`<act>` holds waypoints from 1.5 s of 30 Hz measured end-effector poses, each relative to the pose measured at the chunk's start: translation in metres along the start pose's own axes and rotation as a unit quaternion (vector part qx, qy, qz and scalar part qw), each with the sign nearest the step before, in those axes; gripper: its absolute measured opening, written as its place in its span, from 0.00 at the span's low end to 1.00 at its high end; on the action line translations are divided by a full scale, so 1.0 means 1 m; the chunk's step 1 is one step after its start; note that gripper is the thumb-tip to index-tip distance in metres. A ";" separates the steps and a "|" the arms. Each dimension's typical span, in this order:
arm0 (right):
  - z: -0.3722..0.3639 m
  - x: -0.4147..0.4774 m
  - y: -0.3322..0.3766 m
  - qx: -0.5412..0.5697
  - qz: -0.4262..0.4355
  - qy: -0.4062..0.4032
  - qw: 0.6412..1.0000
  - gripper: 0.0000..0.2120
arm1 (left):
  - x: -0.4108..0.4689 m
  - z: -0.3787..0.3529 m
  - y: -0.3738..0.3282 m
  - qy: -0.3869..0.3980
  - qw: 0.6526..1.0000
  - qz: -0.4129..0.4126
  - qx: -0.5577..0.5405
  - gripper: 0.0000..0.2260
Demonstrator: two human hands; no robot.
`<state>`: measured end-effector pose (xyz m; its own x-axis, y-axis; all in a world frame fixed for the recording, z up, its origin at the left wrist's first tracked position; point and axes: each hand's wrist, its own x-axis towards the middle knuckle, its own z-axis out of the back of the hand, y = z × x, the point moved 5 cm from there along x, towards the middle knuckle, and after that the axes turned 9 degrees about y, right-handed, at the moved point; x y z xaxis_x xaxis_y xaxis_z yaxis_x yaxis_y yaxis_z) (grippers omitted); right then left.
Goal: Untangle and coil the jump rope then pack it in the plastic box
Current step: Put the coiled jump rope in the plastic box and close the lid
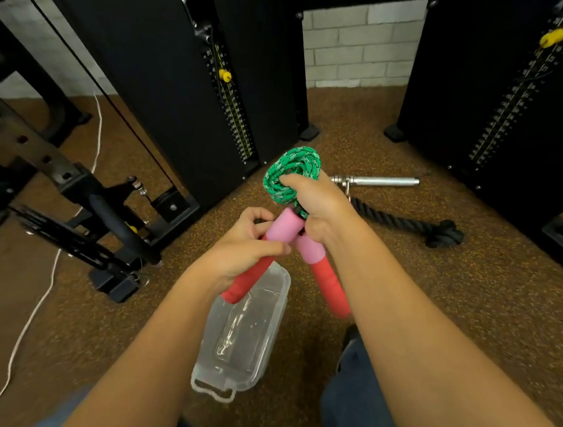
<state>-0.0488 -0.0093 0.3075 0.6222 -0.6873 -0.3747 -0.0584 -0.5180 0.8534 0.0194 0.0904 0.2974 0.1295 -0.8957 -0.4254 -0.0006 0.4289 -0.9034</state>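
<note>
At the bottom centre of the frame the plastic box (247, 340) is lying open on the brown floor (470, 298), just ahead of the person's knees, with nothing visible inside it.

Above it, in the middle of the frame, both hands are working the jump rope (291, 169). The left hand (245, 247) is curling its fingers round one pink-and-red handle (245, 282), whose red end is pointing down over the box. The right hand (323, 202) is gripping the green cord, bunched into a tight coil above its thumb. The second handle (328, 284) is hanging down from that hand.

The untangling and coiling are looking finished, or nearly so. What seems left is bringing the two handles alongside the coil, lowering the bundle into the box, and closing it if there is a lid; none is showing.

Further back, right of centre, a thick black rope (401, 222) and a metal bar (380, 181) are lying on the floor, with black weight stacks (236, 114) standing behind.
</note>
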 end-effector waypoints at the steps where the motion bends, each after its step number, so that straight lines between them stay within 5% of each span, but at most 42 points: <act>1: -0.006 0.002 -0.003 0.015 -0.008 0.002 1.000 0.06 | -0.002 0.005 0.005 -0.003 1.000 0.000 -0.022 0.20; 4: -0.027 0.011 -0.018 0.054 -0.043 0.013 0.998 0.06 | -0.014 0.020 0.022 0.004 0.998 0.003 -0.058 0.22; 8: -0.061 0.019 -0.036 0.118 -0.085 0.034 0.989 0.13 | -0.030 0.039 0.047 0.012 0.997 0.058 0.053 0.30; 15: -0.097 0.023 -0.071 0.104 -0.110 0.087 0.985 0.05 | -0.046 0.075 0.087 -0.003 0.997 0.079 0.010 0.16; 18: -0.107 0.028 -0.089 0.088 -0.119 0.117 0.982 0.05 | -0.054 0.086 0.108 0.017 0.994 0.086 -0.058 0.19; 22: -0.111 0.043 -0.133 0.116 -0.148 0.096 0.978 0.13 | -0.057 0.092 0.139 0.014 0.981 0.080 -0.178 0.11; 28: -0.094 0.074 -0.195 0.145 -0.181 0.061 0.971 0.05 | -0.042 0.104 0.188 -0.013 0.962 0.150 -0.227 0.04; 35: -0.065 0.100 -0.235 -0.051 -0.165 0.078 0.982 0.09 | -0.021 0.104 0.243 0.023 0.934 0.212 -0.287 0.09; 39: -0.045 0.111 -0.271 -0.188 -0.229 0.083 0.951 0.10 | -0.012 0.094 0.274 0.034 0.919 0.272 -0.283 0.11; 45: -0.032 0.130 -0.321 -0.190 -0.289 0.059 0.936 0.19 | 0.007 0.090 0.314 0.040 0.895 0.326 -0.302 0.08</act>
<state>0.0756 0.0837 -0.0031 0.5477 -0.2757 -0.7899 0.5831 -0.5514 0.5967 0.1097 0.2295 0.0157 -0.1647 -0.4947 -0.8533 -0.5889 0.7433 -0.3173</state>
